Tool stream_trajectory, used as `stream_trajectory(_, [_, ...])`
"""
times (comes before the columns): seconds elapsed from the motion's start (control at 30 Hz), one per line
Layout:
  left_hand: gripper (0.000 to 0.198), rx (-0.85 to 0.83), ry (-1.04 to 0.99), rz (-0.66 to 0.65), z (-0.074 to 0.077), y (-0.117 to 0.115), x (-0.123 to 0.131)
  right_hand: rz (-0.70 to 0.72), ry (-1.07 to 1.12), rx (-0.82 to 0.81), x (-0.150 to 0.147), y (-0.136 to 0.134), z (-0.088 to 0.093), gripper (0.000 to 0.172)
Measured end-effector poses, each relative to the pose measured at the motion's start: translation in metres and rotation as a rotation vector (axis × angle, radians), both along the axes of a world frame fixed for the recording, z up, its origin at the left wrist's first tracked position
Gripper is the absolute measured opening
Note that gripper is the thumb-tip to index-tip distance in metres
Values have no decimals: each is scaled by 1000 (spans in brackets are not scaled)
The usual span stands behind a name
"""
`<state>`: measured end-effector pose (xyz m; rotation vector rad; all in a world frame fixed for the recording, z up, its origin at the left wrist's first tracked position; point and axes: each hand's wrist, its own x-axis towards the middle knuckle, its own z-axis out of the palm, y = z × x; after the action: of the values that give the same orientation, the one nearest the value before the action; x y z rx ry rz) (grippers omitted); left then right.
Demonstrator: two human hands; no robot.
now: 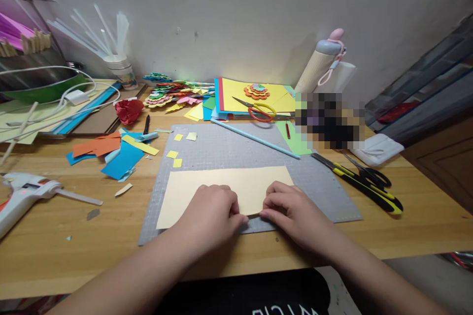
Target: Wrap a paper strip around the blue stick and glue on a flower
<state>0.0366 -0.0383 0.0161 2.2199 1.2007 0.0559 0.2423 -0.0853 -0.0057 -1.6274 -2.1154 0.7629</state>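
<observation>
Pinching cream paper by its near edge, left hand and right hand sit over a grey mat.

A rectangular sheet of cream-coloured paper lies lengthwise across the near part of the grey cutting mat, its long sides running left to right. It looks plain on the upper face — one piece, mostly flat, with a nearly straight far edge. The left end shows down to the near corner, while the near right corner is hidden behind the right hand. Between the hands, the near edge lifts slightly off the mat — a thin dark shadow shows beneath.
</observation>
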Motion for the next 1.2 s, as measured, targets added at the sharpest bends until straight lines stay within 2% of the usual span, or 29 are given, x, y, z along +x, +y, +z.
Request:
stream_trajectory(0.17, [27,92,111,-8,2,0,8,25,-98,-48,-3,7,9,16])
stream_trajectory(0.3, [32,149,230,-33,7,-1,14,-3,-275,-56,-10,10,15,19])
stream_trajectory(0.57, [35,149,284,-73,10,2,17,2,-424,-68,-16,15,20,22])
stream_trajectory(0.87, [30,132,294,-60,11,4,16,21,-448,-105,-14,21,21,26])
stream_trajectory(1.1, [26,161,294,-54,11,4,20,47,-461,-77,-16,21,22,20])
stream_trajectory(1.2, [12,223,209,-152,6,6,18,49,-442,-57,-16,18,22,20])
